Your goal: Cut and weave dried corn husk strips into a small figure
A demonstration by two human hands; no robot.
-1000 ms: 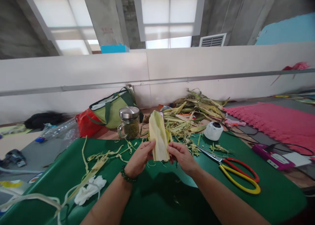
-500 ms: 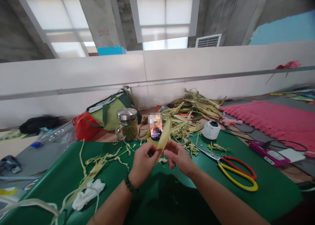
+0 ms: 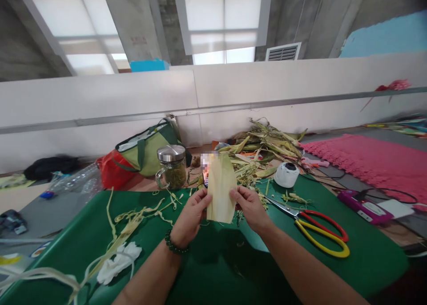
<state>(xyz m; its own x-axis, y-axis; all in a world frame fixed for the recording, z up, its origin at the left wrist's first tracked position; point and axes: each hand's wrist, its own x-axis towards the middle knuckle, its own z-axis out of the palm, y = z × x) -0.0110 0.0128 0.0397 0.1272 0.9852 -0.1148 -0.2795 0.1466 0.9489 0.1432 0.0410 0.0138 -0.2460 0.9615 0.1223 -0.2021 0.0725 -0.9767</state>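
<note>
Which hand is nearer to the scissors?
Right. The right hand holds the husk's right edge, apart from the scissors lying to its right. The left hand holds the husk's left edge, farther away.

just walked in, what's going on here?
A person holds a pale corn husk upright above the green mat, the left hand pinching its left edge and the right hand its right edge. Scissors lie untouched on the mat to the right. A pile of husks and a glass jar sit behind.
</note>
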